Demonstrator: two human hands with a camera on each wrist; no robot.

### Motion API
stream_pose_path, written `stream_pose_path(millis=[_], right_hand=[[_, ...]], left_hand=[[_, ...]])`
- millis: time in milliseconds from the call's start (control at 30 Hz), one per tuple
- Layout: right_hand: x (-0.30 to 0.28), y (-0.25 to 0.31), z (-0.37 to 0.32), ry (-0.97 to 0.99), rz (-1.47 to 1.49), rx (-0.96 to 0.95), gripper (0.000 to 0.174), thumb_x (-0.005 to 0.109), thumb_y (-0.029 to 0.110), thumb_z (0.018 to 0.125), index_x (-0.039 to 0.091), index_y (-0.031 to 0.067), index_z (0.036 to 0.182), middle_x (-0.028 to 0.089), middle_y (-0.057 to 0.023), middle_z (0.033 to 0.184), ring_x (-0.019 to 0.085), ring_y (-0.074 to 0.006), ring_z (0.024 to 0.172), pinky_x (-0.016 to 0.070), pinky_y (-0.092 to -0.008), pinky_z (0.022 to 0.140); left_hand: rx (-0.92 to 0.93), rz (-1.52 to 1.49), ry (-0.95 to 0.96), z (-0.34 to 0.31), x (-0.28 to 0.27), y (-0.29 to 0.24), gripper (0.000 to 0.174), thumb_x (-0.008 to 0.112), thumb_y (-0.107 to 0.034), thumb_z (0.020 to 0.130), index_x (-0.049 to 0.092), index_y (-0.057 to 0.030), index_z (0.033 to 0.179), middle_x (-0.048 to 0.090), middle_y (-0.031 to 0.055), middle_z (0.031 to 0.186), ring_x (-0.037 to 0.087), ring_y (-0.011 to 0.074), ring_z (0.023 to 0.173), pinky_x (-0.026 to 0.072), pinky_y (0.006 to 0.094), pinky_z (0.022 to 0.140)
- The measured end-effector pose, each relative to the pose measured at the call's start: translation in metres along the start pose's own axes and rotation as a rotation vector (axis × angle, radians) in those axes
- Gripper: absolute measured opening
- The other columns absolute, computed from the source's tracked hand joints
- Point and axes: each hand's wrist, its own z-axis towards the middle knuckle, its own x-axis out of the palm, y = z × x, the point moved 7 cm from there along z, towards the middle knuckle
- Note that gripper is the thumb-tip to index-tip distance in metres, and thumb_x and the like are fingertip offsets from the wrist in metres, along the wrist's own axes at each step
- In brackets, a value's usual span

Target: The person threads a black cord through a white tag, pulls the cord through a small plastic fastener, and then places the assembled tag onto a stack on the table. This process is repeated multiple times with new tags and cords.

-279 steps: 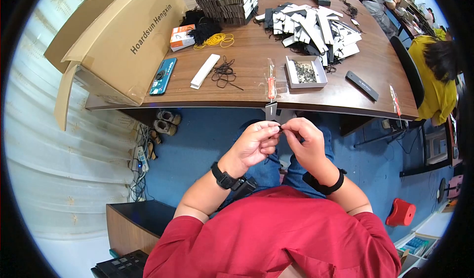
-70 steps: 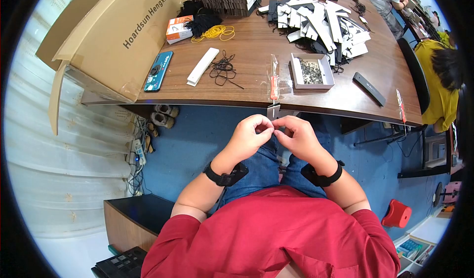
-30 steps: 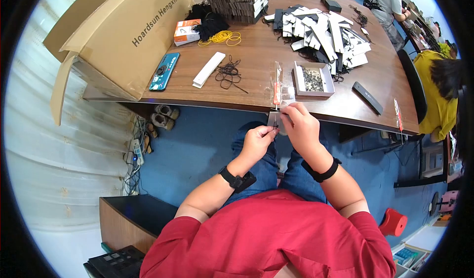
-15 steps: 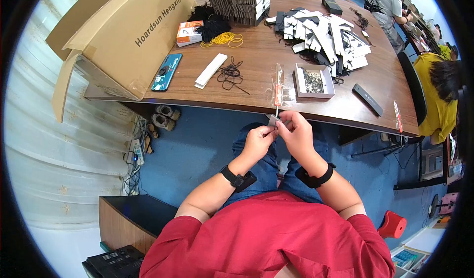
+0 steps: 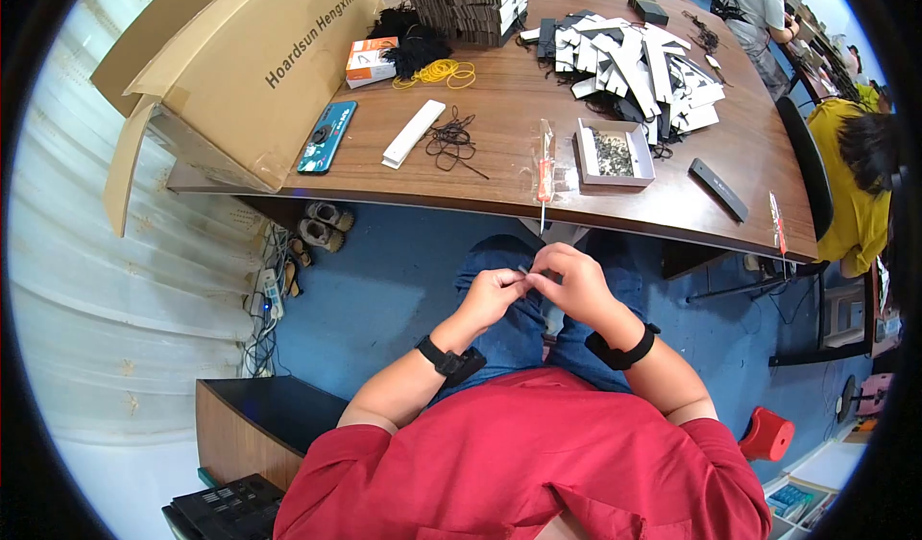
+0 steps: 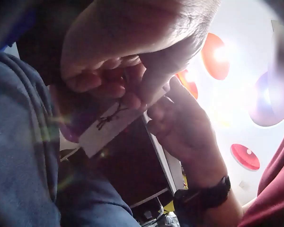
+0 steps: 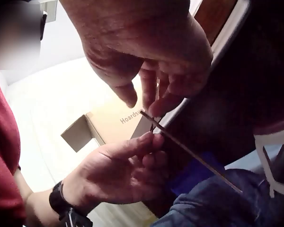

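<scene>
My left hand (image 5: 492,295) and right hand (image 5: 573,283) meet over the lap, fingertips close together. Between them is a small pale hang tag (image 6: 111,130) with a thin black cord lying across its face, seen in the left wrist view. My left thumb and fingers pinch it near one end. My right fingertips pinch at the same end, where a bit of black cord (image 7: 152,125) shows between the hands. Nearly edge-on, the tag looks like a thin strip in the right wrist view. Just beyond, an orange-handled tool (image 5: 545,177) is taped to the table, its metal shaft sticking past the edge.
On the wooden table (image 5: 384,177) are a shallow box of small parts (image 5: 615,154), a heap of white and black tags (image 5: 634,70), loose black cord (image 5: 455,142), a white strip (image 5: 414,134) and a phone (image 5: 327,138). A large carton (image 5: 259,79) stands left.
The tag hung on the tool's shaft at the table edge earlier; it has come off and is between my hands. Both hands have drawn back towards the body in the last half second.
</scene>
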Motion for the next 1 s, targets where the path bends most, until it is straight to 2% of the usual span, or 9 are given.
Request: stream_pose_path(millis=[167, 367, 467, 567, 700, 800, 933, 967, 1000], right_hand=[[0.005, -0.032, 0.004, -0.089, 0.438, 0.429, 0.014, 0.07, 0.01, 0.078, 0.064, -0.0003, 0.084, 0.064, -0.0066, 0.073, 0.056, -0.0089, 0.057, 0.0461, -0.0241, 0.053], [-0.005, -0.02, 0.007, -0.186, 0.217, 0.211, 0.008, 0.063, 0.003, 0.081, 0.062, 0.0012, 0.089, 0.06, -0.0035, 0.069, 0.053, -0.0072, 0.055, 0.0431, -0.0233, 0.05], [0.011, -0.037, 0.003, -0.122, 0.956, 0.482, 0.004, 0.057, 0.007, 0.083, 0.059, 0.0034, 0.084, 0.059, -0.0023, 0.071, 0.046, -0.0074, 0.051, 0.0377, -0.0234, 0.047], [0.024, -0.026, 0.004, 0.023, 1.584, 0.759, 0.009, 0.053, 0.014, 0.085, 0.056, 0.0056, 0.082, 0.059, -0.0032, 0.076, 0.041, -0.0086, 0.05, 0.0335, -0.0239, 0.047], [0.034, -0.02, 0.002, 0.22, 2.088, 0.762, 0.015, 0.053, 0.017, 0.086, 0.059, 0.0051, 0.093, 0.059, -0.0033, 0.078, 0.041, -0.0102, 0.052, 0.0338, -0.0243, 0.049], [0.022, -0.003, 0.001, 0.283, 1.953, 0.657, 0.028, 0.05, 0.013, 0.089, 0.057, 0.0041, 0.115, 0.058, -0.0026, 0.074, 0.044, -0.0098, 0.051, 0.0367, -0.0228, 0.048], [0.006, 0.015, -0.003, 0.444, 0.846, 0.373, 0.038, 0.045, 0.009, 0.094, 0.049, 0.0097, 0.132, 0.061, -0.0029, 0.068, 0.054, -0.0092, 0.052, 0.0453, -0.0216, 0.048], [0.004, 0.028, -0.003, 0.392, 0.623, 0.289, 0.03, 0.052, 0.012, 0.091, 0.059, 0.011, 0.12, 0.063, -0.0045, 0.066, 0.059, -0.0143, 0.052, 0.0471, -0.0259, 0.047], [-0.003, 0.042, 0.0, 0.298, 0.24, -0.011, 0.025, 0.055, 0.013, 0.088, 0.06, 0.0117, 0.113, 0.064, -0.0056, 0.067, 0.061, -0.0181, 0.054, 0.0477, -0.0282, 0.047]], left_hand=[[-0.059, 0.062, 0.025, -0.011, 0.0, -0.001, 0.018, 0.062, -0.015, 0.088, 0.069, 0.0002, 0.093, 0.064, -0.0002, 0.076, 0.054, 0.0067, 0.071, 0.0441, 0.0217, 0.065], [0.013, 0.135, 0.03, -0.02, -0.002, -0.014, 0.018, 0.061, -0.015, 0.088, 0.069, 0.001, 0.091, 0.065, 0.0024, 0.083, 0.057, 0.01, 0.08, 0.0446, 0.0247, 0.075], [0.105, 0.066, 0.027, -0.022, -0.005, -0.027, 0.018, 0.061, -0.015, 0.089, 0.069, 0.0006, 0.09, 0.064, 0.0029, 0.083, 0.058, 0.0111, 0.082, 0.0444, 0.0251, 0.074], [-0.089, -0.115, 0.093, -0.025, -0.007, -0.036, 0.016, 0.06, -0.014, 0.089, 0.067, 0.0004, 0.089, 0.063, 0.0038, 0.078, 0.058, 0.0126, 0.08, 0.0449, 0.0251, 0.076], [-0.236, -0.347, 0.097, -0.027, -0.015, -0.048, 0.015, 0.059, -0.015, 0.09, 0.064, -0.0003, 0.089, 0.06, 0.0015, 0.07, 0.06, 0.0118, 0.07, 0.0491, 0.0253, 0.067], [-0.275, -0.436, 0.131, -0.025, -0.013, -0.055, 0.014, 0.058, -0.015, 0.09, 0.063, -0.0024, 0.089, 0.059, 0.0013, 0.069, 0.06, 0.0121, 0.067, 0.0489, 0.0252, 0.063], [-0.279, -0.514, 0.137, -0.019, -0.003, -0.055, 0.014, 0.058, -0.017, 0.091, 0.063, -0.0039, 0.087, 0.059, 0.0014, 0.07, 0.059, 0.0146, 0.069, 0.049, 0.0281, 0.069], [-0.266, -0.546, 0.143, -0.017, 0.001, -0.054, 0.014, 0.058, -0.017, 0.091, 0.063, -0.004, 0.087, 0.059, 0.0015, 0.071, 0.059, 0.0145, 0.07, 0.0488, 0.0282, 0.07], [-0.225, -0.612, 0.176, -0.014, 0.004, -0.053, 0.014, 0.056, -0.017, 0.092, 0.063, -0.0054, 0.089, 0.06, 0.0008, 0.074, 0.059, 0.0121, 0.071, 0.0473, 0.0241, 0.066]])
